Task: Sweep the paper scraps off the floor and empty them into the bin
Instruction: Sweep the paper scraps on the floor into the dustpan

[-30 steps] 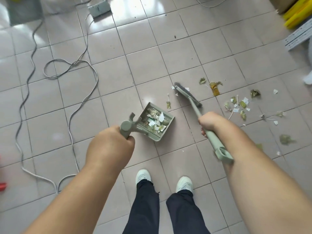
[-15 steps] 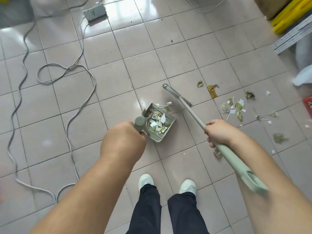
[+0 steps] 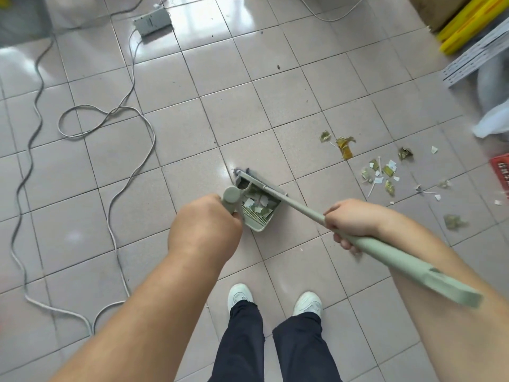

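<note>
My left hand (image 3: 205,224) grips the handle of a pale green dustpan (image 3: 257,213), which rests on the tiled floor just ahead of my feet and holds several paper scraps. My right hand (image 3: 351,221) grips the pale green broom (image 3: 297,205) partway down its shaft. The broom head lies across the pan's far mouth. More paper scraps (image 3: 381,175), white, green and yellow, are scattered on the tiles to the right, apart from the pan. No bin is clearly in view.
Grey cables (image 3: 132,150) loop over the floor on the left, leading to a power strip (image 3: 153,22) at the top. A white bag (image 3: 493,122), a red crate edge (image 3: 502,172), a metal rail and yellow items sit along the right side. My white shoes (image 3: 275,297) stand below the pan.
The broom head has swept left from the floor beside the pan onto the pan's mouth, pushing the loose scraps there inside. The dustpan has stayed roughly in place while the view shifted.
</note>
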